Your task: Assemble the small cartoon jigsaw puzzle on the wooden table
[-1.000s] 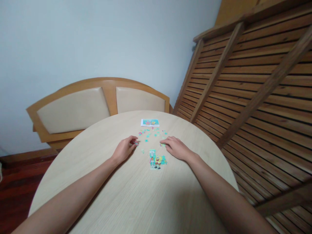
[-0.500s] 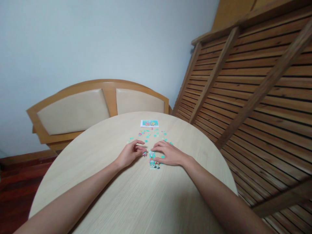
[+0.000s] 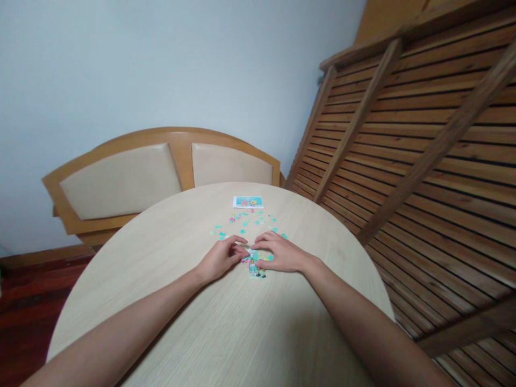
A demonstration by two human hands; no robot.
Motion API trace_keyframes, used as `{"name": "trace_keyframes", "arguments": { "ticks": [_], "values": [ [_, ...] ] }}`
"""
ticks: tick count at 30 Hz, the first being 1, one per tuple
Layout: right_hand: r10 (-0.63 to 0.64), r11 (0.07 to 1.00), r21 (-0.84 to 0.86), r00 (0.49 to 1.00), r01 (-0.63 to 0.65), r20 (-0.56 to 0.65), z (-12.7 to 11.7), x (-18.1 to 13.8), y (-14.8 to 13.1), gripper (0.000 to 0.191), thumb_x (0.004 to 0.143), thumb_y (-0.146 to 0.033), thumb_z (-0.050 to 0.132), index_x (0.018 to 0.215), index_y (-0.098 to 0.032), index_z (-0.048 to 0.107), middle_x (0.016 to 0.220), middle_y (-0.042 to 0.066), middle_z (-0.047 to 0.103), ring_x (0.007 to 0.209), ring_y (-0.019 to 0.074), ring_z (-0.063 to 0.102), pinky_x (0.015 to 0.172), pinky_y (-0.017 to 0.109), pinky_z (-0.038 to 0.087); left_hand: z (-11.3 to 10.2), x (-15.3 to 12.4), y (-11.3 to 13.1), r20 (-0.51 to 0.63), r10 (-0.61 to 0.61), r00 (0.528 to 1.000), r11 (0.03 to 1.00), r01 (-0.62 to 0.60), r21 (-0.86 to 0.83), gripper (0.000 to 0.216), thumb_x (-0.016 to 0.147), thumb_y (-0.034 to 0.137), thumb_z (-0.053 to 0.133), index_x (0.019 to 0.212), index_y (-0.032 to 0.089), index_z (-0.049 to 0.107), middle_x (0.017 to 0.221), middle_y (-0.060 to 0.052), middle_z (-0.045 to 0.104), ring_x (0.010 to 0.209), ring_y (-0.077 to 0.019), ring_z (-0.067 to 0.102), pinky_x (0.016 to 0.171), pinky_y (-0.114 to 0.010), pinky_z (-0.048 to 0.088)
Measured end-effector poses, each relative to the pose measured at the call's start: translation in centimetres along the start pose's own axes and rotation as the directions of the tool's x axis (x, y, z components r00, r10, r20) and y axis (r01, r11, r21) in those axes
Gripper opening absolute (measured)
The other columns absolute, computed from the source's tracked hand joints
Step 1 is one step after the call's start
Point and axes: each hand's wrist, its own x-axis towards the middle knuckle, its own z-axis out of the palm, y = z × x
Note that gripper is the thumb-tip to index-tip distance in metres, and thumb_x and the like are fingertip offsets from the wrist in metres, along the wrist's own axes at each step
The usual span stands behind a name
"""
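**Both hands met over a partly joined puzzle**

Both forearms are stretched forward across the round table (image 3: 226, 333). The left hand (image 3: 220, 259) and right hand (image 3: 280, 253) are laid palm-down, fingertips nearly touching, upon the assembled puzzle section (image 3: 255, 264). Whether a piece is pinched cannot be told. The section is seen as a small teal patch with cartoon figures, mid-table. Loose pieces (image 3: 250, 219) are scattered just beyond, with a reference picture (image 3: 248, 202) near the far edge.

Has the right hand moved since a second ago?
Yes. The right hand has slid left, away from the slatted frame, onto the joined puzzle section, meeting the left hand.
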Motion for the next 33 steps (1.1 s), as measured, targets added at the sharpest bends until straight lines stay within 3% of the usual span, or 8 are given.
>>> {"name": "trace_keyframes", "arguments": {
  "ticks": [19,24,30,33],
  "values": [
    [0.018,1.0,0.012,1.0,-0.018,0.017,-0.2,0.1,-0.2,0.044,0.086,-0.049,0.068,0.124,-0.026,0.068,0.118,0.008,0.065,0.113,0.0252,0.056,0.103,0.041,0.043,0.0,-0.1,0.7,0.032,0.065,0.997,0.964,-0.071,0.257,0.025,0.092,0.027,0.057,0.116,0.023,0.058,0.096,-0.003,0.077,0.089,-0.021,0.073,0.084,-0.032,0.054],
    [0.024,1.0,0.013,1.0,-0.024,0.02,-0.2,0.1,-0.1,0.044,0.085,-0.048,0.07,0.124,-0.026,0.068,0.118,0.008,0.065,0.115,0.0251,0.056,0.102,0.04,0.044,-0.9,-0.6,1.2,0.049,0.118,0.992,0.887,-0.127,0.443,0.026,0.087,0.03,0.066,0.111,0.021,0.064,0.099,-0.004,0.075,0.093,-0.022,0.068,0.087,-0.033,0.051],
    [0.041,0.999,0.008,0.999,-0.041,0.02,-0.2,-0.1,-0.2,0.045,0.085,-0.048,0.07,0.122,-0.024,0.069,0.12,0.009,0.065,0.116,0.0252,0.056,0.104,0.04,0.043,-1.0,-0.4,1.5,0.104,0.136,0.985,0.812,-0.171,0.558,0.016,0.09,0.031,0.064,0.103,0.022,0.07,0.096,-0.004,0.074,0.091,-0.0215,0.067,0.085,-0.032,0.049],
    [0.048,0.999,0.003,0.999,-0.048,0.025,-0.3,0.1,-0.3,0.045,0.084,-0.048,0.071,0.122,-0.023,0.069,0.119,0.009,0.065,0.116,0.0249,0.056,0.103,0.039,0.043,-1.2,-0.3,1.8,0.192,0.191,0.963,0.757,-0.269,0.595,0.015,0.094,0.029,0.06,0.099,0.022,0.072,0.095,-0.005,0.075,0.09,-0.0213,0.067,0.085,-0.033,0.048]
  ]
}}
